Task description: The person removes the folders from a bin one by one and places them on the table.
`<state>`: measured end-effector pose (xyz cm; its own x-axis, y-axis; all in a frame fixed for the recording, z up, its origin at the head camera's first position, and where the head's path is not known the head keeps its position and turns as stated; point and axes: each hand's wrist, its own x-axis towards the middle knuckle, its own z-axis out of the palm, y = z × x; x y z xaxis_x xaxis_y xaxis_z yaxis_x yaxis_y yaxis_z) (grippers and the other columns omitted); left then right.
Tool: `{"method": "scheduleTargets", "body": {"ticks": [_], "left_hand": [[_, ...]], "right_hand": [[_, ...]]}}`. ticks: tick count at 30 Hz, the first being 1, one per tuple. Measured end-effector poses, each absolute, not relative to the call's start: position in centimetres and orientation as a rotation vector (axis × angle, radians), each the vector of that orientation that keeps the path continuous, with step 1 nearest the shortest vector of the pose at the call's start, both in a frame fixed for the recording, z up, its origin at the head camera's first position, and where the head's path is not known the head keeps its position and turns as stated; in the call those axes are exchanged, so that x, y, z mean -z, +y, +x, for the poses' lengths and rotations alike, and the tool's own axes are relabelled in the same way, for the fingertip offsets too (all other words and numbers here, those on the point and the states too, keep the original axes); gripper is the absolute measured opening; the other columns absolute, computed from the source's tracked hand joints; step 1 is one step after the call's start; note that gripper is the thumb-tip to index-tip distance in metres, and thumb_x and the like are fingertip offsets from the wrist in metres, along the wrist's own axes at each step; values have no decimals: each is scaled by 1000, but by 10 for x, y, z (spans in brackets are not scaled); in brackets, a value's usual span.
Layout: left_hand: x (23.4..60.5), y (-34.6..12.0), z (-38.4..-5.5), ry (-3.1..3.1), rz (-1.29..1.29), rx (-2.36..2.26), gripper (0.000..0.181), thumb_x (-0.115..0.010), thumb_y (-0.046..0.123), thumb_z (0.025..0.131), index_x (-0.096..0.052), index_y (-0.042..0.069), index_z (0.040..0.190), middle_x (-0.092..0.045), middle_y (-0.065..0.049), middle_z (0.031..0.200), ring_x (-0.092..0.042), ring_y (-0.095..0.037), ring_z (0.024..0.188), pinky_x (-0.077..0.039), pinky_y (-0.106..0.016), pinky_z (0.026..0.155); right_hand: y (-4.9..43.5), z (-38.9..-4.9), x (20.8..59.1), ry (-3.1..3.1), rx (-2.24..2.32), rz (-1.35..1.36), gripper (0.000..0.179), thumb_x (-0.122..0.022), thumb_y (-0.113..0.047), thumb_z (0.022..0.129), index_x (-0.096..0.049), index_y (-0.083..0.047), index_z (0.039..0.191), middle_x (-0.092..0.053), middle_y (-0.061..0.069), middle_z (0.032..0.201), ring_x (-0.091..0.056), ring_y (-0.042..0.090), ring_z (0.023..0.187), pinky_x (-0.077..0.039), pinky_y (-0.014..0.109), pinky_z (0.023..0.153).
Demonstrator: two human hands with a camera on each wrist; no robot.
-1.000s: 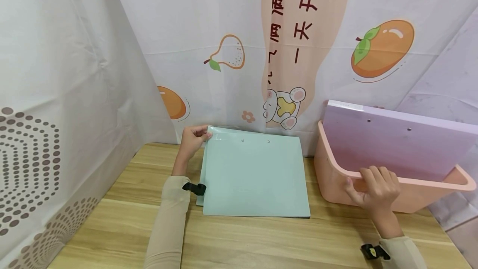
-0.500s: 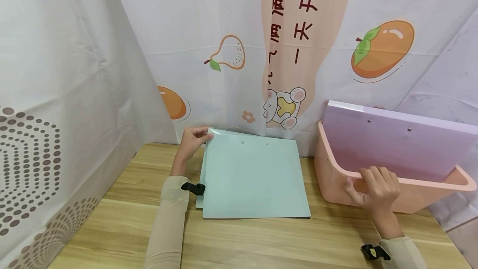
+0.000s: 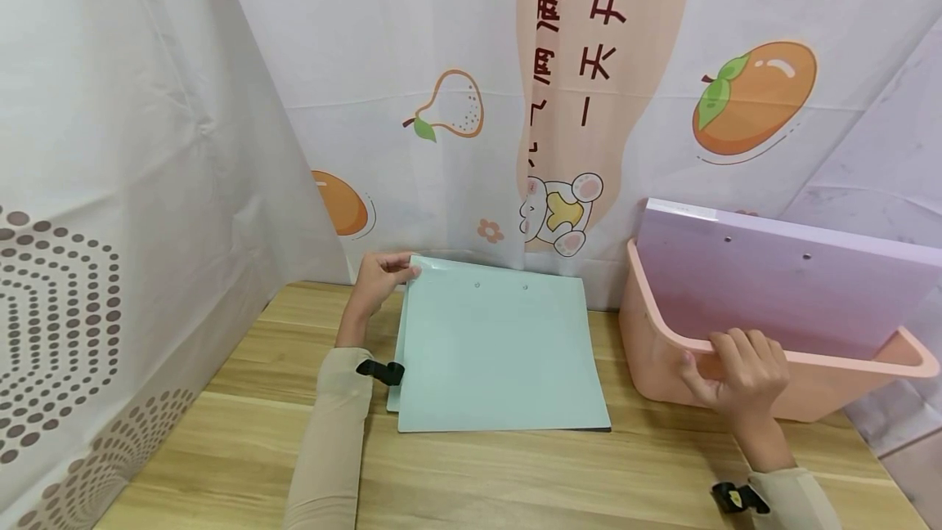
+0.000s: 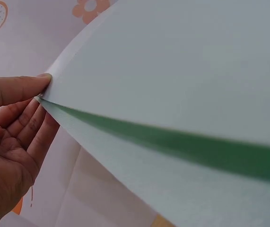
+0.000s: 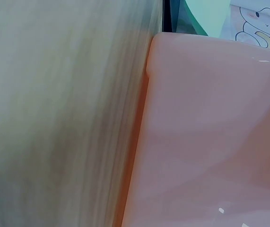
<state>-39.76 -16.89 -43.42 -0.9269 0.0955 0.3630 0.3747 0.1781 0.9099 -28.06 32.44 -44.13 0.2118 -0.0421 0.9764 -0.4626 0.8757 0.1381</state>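
Note:
A mint-green file folder (image 3: 500, 350) leans up at the back middle of the table, two small rivets near its top edge. My left hand (image 3: 377, 280) pinches its upper left corner between thumb and fingers. In the left wrist view, the thumb of the left hand (image 4: 12, 142) presses on the upper cover of the folder (image 4: 172, 61), and a dark gap parts the two covers. On the right, my right hand (image 3: 751, 370) grips the front rim of a pink plastic bin (image 3: 651, 358). The right wrist view shows only the outer wall of the bin (image 5: 205, 127).
A purple folder (image 3: 773, 285) stands in the bin and rises above its rim. Behind the wooden table (image 3: 478, 481) hangs a white printed curtain (image 3: 412, 31) with fruit drawings. Something dark shows under the green folder's lower right corner.
The green folder's top edge has sunk a little, its upper right corner shifting slightly left. My left hand has followed it slightly down; the right hand and bin stay put.

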Motion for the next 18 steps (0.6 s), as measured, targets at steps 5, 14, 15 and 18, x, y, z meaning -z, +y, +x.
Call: {"method": "scheduleTargets", "body": {"ticks": [5, 14, 15, 18], "left_hand": [[436, -169, -398, -2239, -453, 1791, 28, -74, -3, 90, -72, -12, 116, -76, -3, 86, -66, -2, 75, -58, -20, 71], [440, -170, -403, -2239, -399, 1783, 28, -74, -5, 89, -72, -11, 116, -76, -14, 92, -65, -1, 75, -56, -16, 68], [440, -170, -403, -2241, -386, 1782, 28, -74, -5, 89, -72, -10, 116, -76, -14, 92, -65, -1, 75, -56, -16, 68], [441, -169, -404, -2247, -347, 1775, 28, -74, -5, 89, -72, -10, 116, -75, -14, 92, -64, -1, 75, -55, -15, 67]], "right_hand": [[324, -281, 442, -1339, -307, 451, 58, -57, -48, 86, -46, 2, 57, -41, 16, 50, -30, 38, 45, -18, 46, 48], [326, -282, 444, -1337, -306, 451, 60, -57, -49, 87, -47, 3, 58, -42, 17, 51, -31, 38, 46, -19, 47, 49], [326, -282, 444, -1338, -306, 451, 60, -57, -49, 87, -47, 3, 58, -42, 17, 51, -31, 38, 46, -19, 47, 49], [327, -283, 444, -1338, -308, 449, 59, -57, -48, 87, -48, 3, 58, -42, 17, 51, -31, 38, 46, -19, 46, 49]]}}
